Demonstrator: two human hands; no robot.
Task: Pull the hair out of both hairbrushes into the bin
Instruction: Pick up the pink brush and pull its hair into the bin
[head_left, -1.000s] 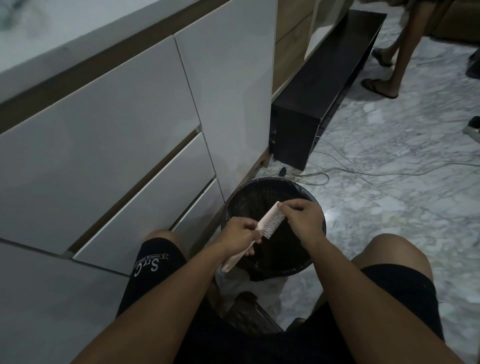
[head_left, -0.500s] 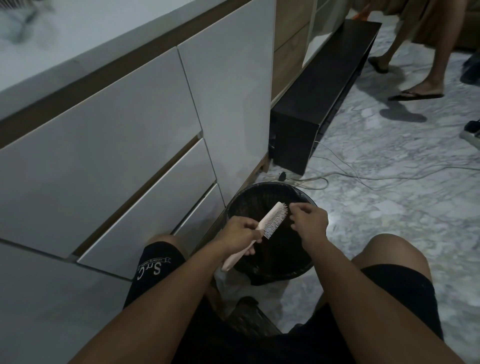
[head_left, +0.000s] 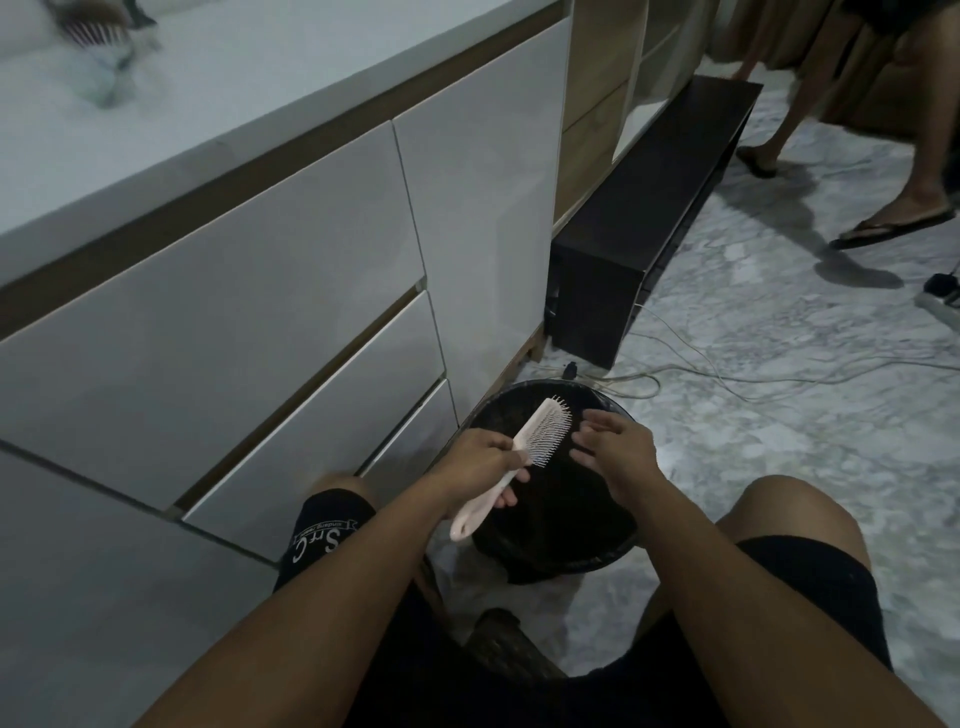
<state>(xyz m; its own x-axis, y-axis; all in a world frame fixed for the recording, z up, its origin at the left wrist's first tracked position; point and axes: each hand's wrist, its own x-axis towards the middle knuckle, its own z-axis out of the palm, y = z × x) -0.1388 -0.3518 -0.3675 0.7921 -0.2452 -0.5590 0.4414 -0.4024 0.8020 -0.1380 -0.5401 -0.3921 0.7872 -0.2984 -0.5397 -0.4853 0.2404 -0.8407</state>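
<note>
Over the bin, near its far rim, we hold a brush by its handle, our left hand wrapped closed around it. Our right hand hovers just beside the bristles, fingers spread loosely, gripping nothing we can see. To do this well, we should pinch hair low at the bristle roots and lift along the pins, keeping everything above the opening. Its pale pink plastic looks smooth, the pins thin and stiff. Black and round, the bin wears a crinkled liner. A second brush, blurred, lies at the counter's far left corner.
</note>
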